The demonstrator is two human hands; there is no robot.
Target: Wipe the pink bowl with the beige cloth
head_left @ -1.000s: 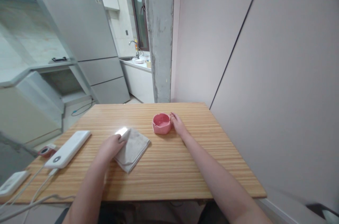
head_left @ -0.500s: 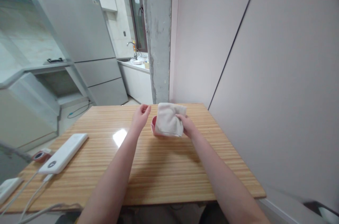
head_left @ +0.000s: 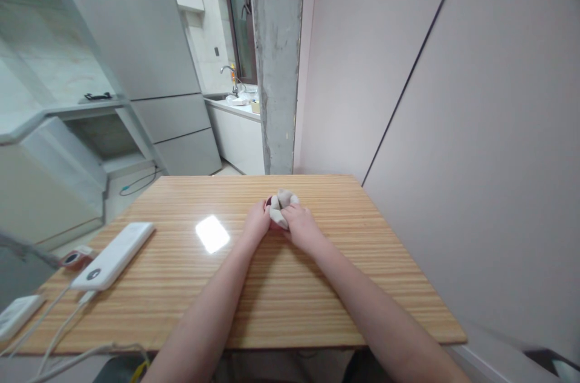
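A small pink container (head_left: 274, 226) rests on the wooden table, mostly covered by my hands and a cloth. My left hand (head_left: 257, 221) is closed around its left side. The off-white cloth (head_left: 287, 196) is bunched up at the container's opening, with a dark gap of the inside showing at the left. My right hand (head_left: 302, 227) has its fingers on the cloth, pressing it at the container's right side. The right fingertips are partly hidden in the folds.
A white power bank (head_left: 113, 256) with cables lies on the table's left, beside a reddish round object (head_left: 75, 259) and a white power strip (head_left: 18, 316). A pale wall (head_left: 385, 69) rises along the right. A fridge (head_left: 136, 38) and sink counter stand beyond.
The cloth, earlier spread flat and held up in front of the container, is now crumpled down at its opening. My left hand has moved right from free air onto the container.
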